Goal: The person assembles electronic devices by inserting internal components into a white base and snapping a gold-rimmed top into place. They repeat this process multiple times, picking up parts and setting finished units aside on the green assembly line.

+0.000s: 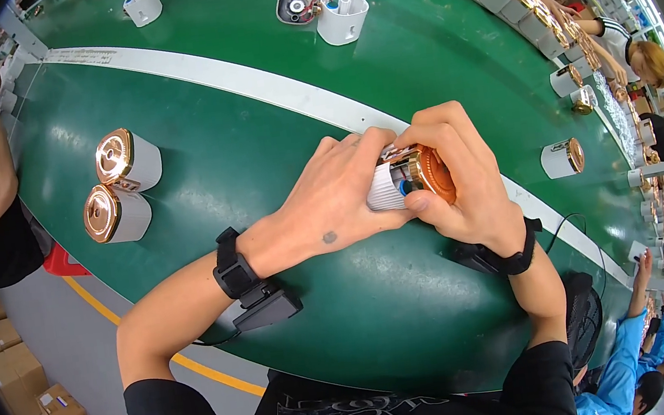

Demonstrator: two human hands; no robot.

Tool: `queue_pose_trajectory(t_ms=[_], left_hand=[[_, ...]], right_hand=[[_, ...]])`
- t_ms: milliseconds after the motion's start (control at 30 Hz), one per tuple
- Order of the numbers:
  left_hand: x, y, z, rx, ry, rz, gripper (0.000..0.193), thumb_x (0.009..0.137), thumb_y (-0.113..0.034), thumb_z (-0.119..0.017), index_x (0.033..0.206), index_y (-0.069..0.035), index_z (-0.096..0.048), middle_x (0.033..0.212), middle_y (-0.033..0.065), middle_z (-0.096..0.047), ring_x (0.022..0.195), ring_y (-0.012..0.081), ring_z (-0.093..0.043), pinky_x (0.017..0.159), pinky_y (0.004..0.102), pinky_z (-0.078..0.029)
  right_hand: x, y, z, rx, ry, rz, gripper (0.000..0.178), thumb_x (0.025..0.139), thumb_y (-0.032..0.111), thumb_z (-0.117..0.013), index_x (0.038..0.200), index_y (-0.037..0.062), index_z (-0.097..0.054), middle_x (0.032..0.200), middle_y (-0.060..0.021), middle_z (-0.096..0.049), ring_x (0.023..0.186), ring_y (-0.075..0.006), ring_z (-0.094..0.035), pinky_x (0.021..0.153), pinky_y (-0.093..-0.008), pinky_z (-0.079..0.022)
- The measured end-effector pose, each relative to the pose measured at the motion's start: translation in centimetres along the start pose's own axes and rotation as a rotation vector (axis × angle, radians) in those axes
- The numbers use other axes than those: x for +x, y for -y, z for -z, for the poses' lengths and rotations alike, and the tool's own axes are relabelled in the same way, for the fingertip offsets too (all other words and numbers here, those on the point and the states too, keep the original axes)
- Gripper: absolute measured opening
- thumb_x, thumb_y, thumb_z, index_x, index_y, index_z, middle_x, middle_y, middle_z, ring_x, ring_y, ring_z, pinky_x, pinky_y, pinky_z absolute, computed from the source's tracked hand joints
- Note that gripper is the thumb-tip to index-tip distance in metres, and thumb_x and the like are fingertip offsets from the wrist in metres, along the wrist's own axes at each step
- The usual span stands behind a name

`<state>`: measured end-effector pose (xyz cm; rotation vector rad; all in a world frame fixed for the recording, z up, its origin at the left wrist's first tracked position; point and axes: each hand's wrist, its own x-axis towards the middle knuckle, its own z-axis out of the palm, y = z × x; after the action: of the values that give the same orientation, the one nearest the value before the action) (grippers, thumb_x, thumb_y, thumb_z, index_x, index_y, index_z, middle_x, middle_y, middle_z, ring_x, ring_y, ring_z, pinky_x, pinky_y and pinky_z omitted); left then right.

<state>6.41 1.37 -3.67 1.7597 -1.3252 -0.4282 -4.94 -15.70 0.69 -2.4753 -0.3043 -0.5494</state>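
Above the green table, my left hand is closed around a white ribbed housing, which looks like a small speaker body. My right hand grips its copper-coloured cap, fingers curled over the top and thumb at the near edge. Cap and body stand partly apart, tilted toward each other. A bit of blue shows in the gap; the rest of the inside is hidden by my fingers. Two units with shiny copper tops, a farther one and a nearer one, stand to the left, touching or nearly so.
A white strip crosses the table. Beyond it are an opened white housing wired to a round driver-like part, another white housing and a copper-topped unit. Co-workers sit along both sides, with rows of units at the far right.
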Motion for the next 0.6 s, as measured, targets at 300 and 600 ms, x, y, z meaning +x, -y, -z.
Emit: queue_pose_trajectory(t_ms=[300,600], left_hand=[[0.0,-0.6,-1.3,-0.078,-0.044,-0.043,0.06,0.076,-0.032,-0.085,0.118,-0.004,-0.052,0.101,0.0141,-0.066,0.096,0.032,-0.063,0.083,0.0409,-0.041],[-0.2,-0.5,-1.1,-0.069,0.028,0.008,0.072,0.074,-0.028,-0.087,0.13,-0.001,-0.05,0.114,0.018,-0.066,0.098,0.0394,-0.059,0.088,0.0485,-0.048]], right_hand=[[-1.4,-0.2,0.4,0.04,-0.11,0.057,0.036,0.082,0.016,-0.075,0.111,-0.0012,-0.064,0.106,-0.0174,-0.06,0.09,-0.0302,-0.061,0.076,-0.0381,-0.052],[-1.3,0.0,0.6,0.084,-0.145,-0.019,0.03,0.084,0.012,-0.071,0.11,-0.0013,-0.063,0.104,-0.0174,-0.061,0.089,-0.0303,-0.061,0.076,-0.0372,-0.051]])
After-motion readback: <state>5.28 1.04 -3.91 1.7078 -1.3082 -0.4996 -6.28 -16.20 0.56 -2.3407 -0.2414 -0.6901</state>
